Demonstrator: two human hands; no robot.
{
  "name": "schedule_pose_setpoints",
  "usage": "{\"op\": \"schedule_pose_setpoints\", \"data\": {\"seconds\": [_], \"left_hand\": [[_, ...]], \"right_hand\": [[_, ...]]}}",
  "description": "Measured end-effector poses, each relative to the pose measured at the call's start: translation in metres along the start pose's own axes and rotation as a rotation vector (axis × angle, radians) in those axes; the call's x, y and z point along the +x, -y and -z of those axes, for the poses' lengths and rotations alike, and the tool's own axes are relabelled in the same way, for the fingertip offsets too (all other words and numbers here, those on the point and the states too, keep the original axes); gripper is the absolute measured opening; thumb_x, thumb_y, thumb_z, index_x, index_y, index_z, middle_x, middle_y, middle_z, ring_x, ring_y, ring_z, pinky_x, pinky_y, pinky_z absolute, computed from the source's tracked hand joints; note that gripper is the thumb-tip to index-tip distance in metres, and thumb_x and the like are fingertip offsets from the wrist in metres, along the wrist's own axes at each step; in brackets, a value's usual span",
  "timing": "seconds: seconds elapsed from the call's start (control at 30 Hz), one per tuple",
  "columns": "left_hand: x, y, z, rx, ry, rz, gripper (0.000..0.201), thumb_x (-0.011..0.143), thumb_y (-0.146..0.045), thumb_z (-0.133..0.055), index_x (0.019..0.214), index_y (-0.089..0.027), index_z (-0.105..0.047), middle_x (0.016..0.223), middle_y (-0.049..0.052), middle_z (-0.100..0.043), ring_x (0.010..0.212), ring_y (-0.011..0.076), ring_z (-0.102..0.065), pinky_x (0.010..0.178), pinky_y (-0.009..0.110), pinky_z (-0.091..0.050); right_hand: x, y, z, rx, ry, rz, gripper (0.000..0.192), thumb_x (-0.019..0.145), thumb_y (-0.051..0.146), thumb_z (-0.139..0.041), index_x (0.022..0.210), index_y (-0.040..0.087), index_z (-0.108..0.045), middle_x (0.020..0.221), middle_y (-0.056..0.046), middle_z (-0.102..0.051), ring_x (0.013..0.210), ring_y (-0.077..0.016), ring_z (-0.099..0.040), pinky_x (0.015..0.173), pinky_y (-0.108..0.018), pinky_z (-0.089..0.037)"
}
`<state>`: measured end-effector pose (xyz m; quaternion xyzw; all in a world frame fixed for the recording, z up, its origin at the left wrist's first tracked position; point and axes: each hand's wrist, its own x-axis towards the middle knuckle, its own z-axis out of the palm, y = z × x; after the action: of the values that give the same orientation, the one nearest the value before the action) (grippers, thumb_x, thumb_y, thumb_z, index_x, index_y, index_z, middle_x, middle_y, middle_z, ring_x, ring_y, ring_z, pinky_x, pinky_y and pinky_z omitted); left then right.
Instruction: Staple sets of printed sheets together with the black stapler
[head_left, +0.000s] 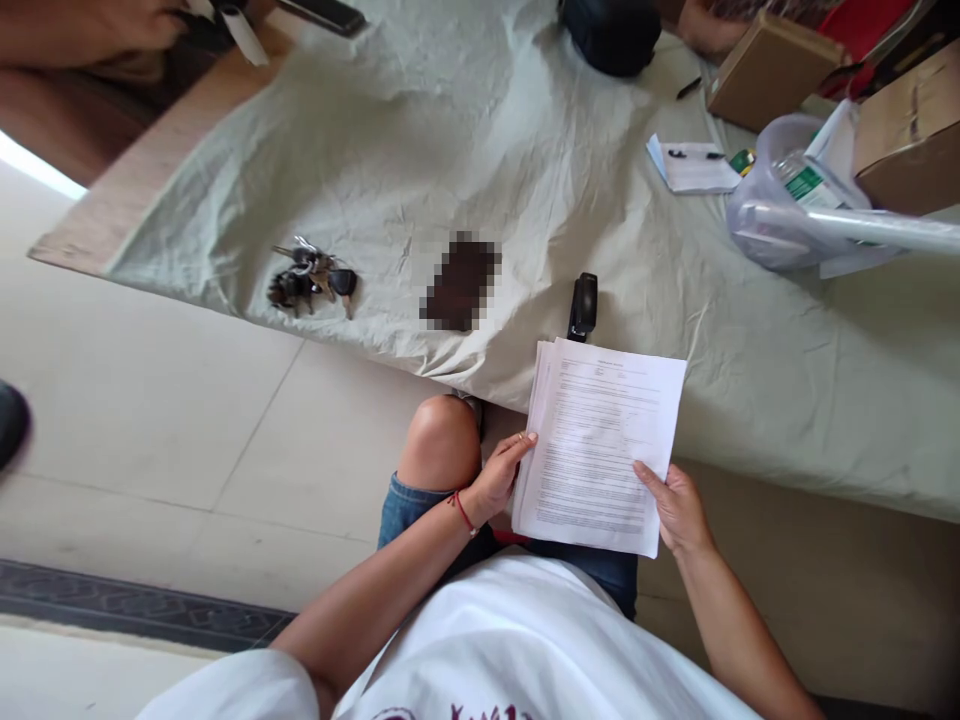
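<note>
A stack of printed white papers (596,440) is held over my lap, at the near edge of the cloth-covered table (465,150). My left hand (499,478) grips the stack's left edge, with a red thread around the wrist. My right hand (679,505) holds the lower right side, thumb on top of the sheet. A black stapler (583,305) lies on the cloth just beyond the papers' top edge.
A bunch of keys (311,280) and a dark flat object (460,282) lie on the cloth. At the right stand a clear plastic tub (787,200), cardboard boxes (772,70), a small paper with a pen (694,165). Another person's arm (82,25) rests at top left.
</note>
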<state>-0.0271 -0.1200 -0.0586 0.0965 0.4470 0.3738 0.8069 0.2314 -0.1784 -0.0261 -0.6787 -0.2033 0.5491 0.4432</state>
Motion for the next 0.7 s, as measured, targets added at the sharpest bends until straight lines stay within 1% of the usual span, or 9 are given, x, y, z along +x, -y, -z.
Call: {"op": "schedule_pose_setpoints", "data": {"seconds": [0.07,0.13,0.23,0.3,0.43,0.5,0.57,0.63,0.7], "left_hand": [[0.003,0.000,0.002,0.001,-0.050,-0.092,0.044,0.056,-0.048,-0.095,0.069,-0.015,-0.069,0.072,0.000,-0.066,0.071,0.0132,-0.057,0.070,0.025,-0.045],[0.005,0.000,0.003,0.042,-0.047,-0.125,0.045,0.055,-0.048,-0.096,0.065,-0.016,-0.066,0.066,-0.002,-0.060,0.066,0.0113,-0.051,0.066,0.024,-0.041],[0.005,0.001,0.003,0.132,0.010,-0.124,0.044,0.060,-0.050,-0.093,0.069,-0.015,-0.068,0.068,-0.001,-0.060,0.066,0.0114,-0.050,0.066,0.025,-0.039],[0.005,0.002,0.004,0.167,0.032,-0.135,0.044,0.062,-0.050,-0.092,0.070,-0.014,-0.067,0.070,0.000,-0.062,0.068,0.0118,-0.050,0.067,0.025,-0.039],[0.006,0.005,0.006,0.139,-0.016,-0.198,0.045,0.065,-0.048,-0.091,0.069,-0.015,-0.061,0.068,-0.003,-0.057,0.066,0.0100,-0.047,0.065,0.023,-0.037],[0.005,0.004,0.006,0.122,-0.023,-0.202,0.043,0.068,-0.050,-0.089,0.074,-0.015,-0.063,0.070,-0.003,-0.057,0.065,0.0095,-0.046,0.064,0.023,-0.037],[0.003,0.003,0.005,0.118,-0.008,-0.215,0.042,0.072,-0.050,-0.086,0.084,-0.016,-0.065,0.074,-0.002,-0.061,0.066,0.0102,-0.049,0.064,0.023,-0.038],[0.001,0.001,0.005,0.131,0.010,-0.271,0.042,0.075,-0.047,-0.084,0.100,-0.019,-0.065,0.078,-0.001,-0.063,0.069,0.0113,-0.052,0.066,0.023,-0.041],[0.000,-0.001,0.005,0.168,0.023,-0.364,0.045,0.077,-0.040,-0.083,0.112,-0.023,-0.061,0.081,-0.002,-0.065,0.072,0.0123,-0.055,0.069,0.023,-0.043]], "right_hand": [[0.001,-0.001,0.009,-0.020,-0.002,-0.005,0.049,0.070,0.047,-0.091,0.108,0.019,-0.079,0.114,-0.010,-0.078,0.107,-0.0333,-0.074,0.105,-0.049,-0.054],[0.002,-0.002,0.016,-0.041,-0.023,-0.010,0.049,0.070,0.049,-0.091,0.106,0.018,-0.080,0.113,-0.010,-0.079,0.106,-0.0332,-0.074,0.106,-0.049,-0.054],[0.003,-0.004,0.022,-0.058,-0.091,0.003,0.050,0.069,0.051,-0.091,0.106,0.019,-0.080,0.113,-0.010,-0.079,0.106,-0.0331,-0.074,0.107,-0.050,-0.052],[0.003,-0.006,0.023,-0.050,-0.108,0.018,0.052,0.068,0.050,-0.092,0.109,0.020,-0.079,0.115,-0.010,-0.078,0.108,-0.0331,-0.073,0.109,-0.051,-0.051],[0.002,-0.011,0.024,-0.051,-0.087,0.008,0.052,0.066,0.047,-0.093,0.108,0.019,-0.079,0.115,-0.011,-0.078,0.111,-0.0335,-0.073,0.111,-0.051,-0.050],[0.001,-0.012,0.024,-0.050,-0.089,-0.004,0.050,0.065,0.047,-0.094,0.104,0.018,-0.080,0.113,-0.011,-0.078,0.110,-0.0335,-0.073,0.111,-0.051,-0.050],[0.001,-0.012,0.024,-0.030,-0.091,-0.010,0.049,0.065,0.047,-0.094,0.103,0.019,-0.081,0.113,-0.011,-0.079,0.110,-0.0330,-0.073,0.112,-0.049,-0.049],[0.001,-0.011,0.024,0.001,-0.092,-0.013,0.049,0.063,0.046,-0.095,0.102,0.020,-0.081,0.114,-0.010,-0.078,0.113,-0.0325,-0.072,0.113,-0.048,-0.049],[0.001,-0.009,0.024,0.029,-0.097,-0.022,0.050,0.062,0.045,-0.096,0.102,0.020,-0.081,0.115,-0.010,-0.078,0.116,-0.0323,-0.071,0.115,-0.047,-0.047]]}}
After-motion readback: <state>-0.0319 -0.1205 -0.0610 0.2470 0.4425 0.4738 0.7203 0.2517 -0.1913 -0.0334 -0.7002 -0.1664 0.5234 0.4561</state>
